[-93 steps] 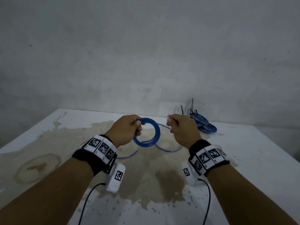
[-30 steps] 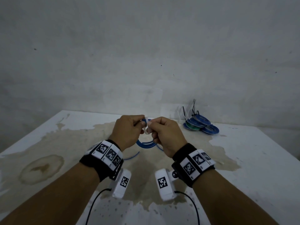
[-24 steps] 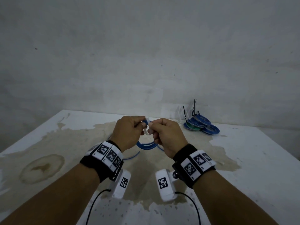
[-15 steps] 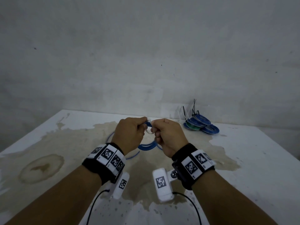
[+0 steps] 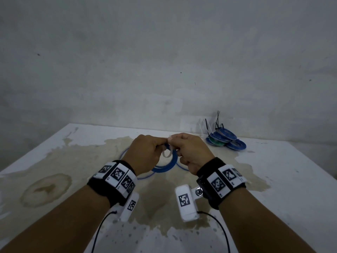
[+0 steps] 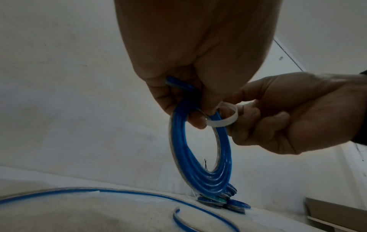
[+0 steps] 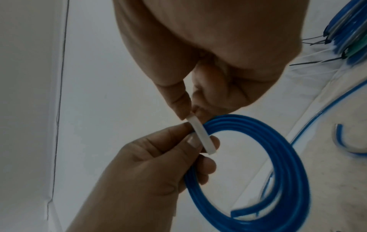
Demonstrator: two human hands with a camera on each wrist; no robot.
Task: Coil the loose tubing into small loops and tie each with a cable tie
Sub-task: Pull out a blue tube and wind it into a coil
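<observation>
A coil of blue tubing hangs upright between my hands above the table. My left hand grips the coil at its top, fingers curled round the strands. A white cable tie is looped round the coil's top. My right hand pinches the tie between thumb and finger, close against the left hand. In the right wrist view the coil curves down from both hands. Loose blue tubing trails on the table below.
A pile of tied blue and green coils with black and white tie tails sticking up lies at the table's back right, near the wall. A short cut piece of tubing lies on the stained tabletop. Wrist camera cables hang under both forearms.
My right hand came in from the right and met the left at the coil's top. The white tie now loops round the coil, and both hands have risen slightly.
</observation>
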